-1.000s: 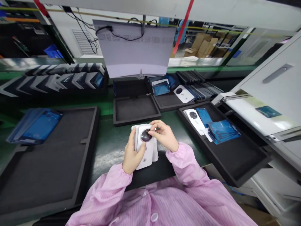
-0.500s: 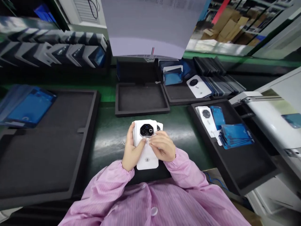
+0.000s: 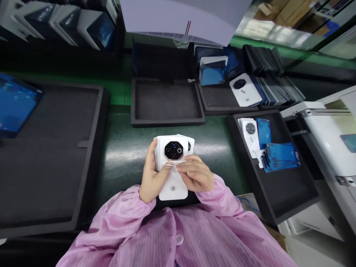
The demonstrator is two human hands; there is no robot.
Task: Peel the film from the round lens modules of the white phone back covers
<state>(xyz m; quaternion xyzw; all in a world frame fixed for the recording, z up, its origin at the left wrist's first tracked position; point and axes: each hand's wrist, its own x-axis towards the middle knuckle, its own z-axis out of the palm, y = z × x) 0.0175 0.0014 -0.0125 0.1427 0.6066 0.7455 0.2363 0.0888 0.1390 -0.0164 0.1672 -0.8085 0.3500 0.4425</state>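
My left hand [image 3: 150, 181] is wrapped around the left side of a small stack of white phone back covers [image 3: 179, 189]. The top cover carries a black camera window [image 3: 174, 150] in its upper part and a small round mark lower down. Behind it, another cover sticks out to the right. Between the fingers of my right hand [image 3: 197, 173] is a clear film [image 3: 168, 163], its curved edge raised just below the camera window. My left thumb lies close to the film; whether it touches it, I cannot tell.
A black tray [image 3: 202, 121] lies ahead. To the right, another tray [image 3: 280, 205] holds white covers and blue-filmed pieces [image 3: 280, 155]. A large tray [image 3: 80, 174] with blue sheets [image 3: 16, 104] is on the left. Dark panels [image 3: 264, 61] stand in rows at the back right.
The clear film has come away from the camera window and its edge now shows below it. My right hand has shifted slightly right. The camera view has tilted downward and moved closer.
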